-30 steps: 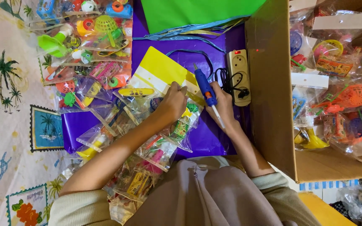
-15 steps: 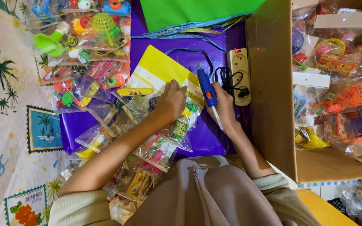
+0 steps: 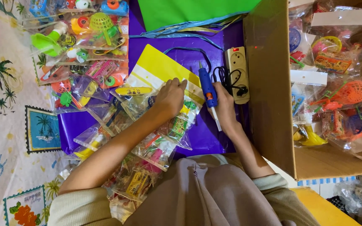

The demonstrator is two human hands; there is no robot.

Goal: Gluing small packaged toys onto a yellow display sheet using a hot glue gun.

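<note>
Blue glue gun [image 3: 207, 88] apparently within right fingers [image 3: 223, 94]

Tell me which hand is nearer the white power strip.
Right. The right hand, holding the blue glue gun, lies just beside the power strip; the left hand rests farther away on the yellow card.

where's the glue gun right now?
In the head view, the blue glue gun is right of centre in the right hand, over the purple sheet, between the yellow header card and the power strip.
</note>
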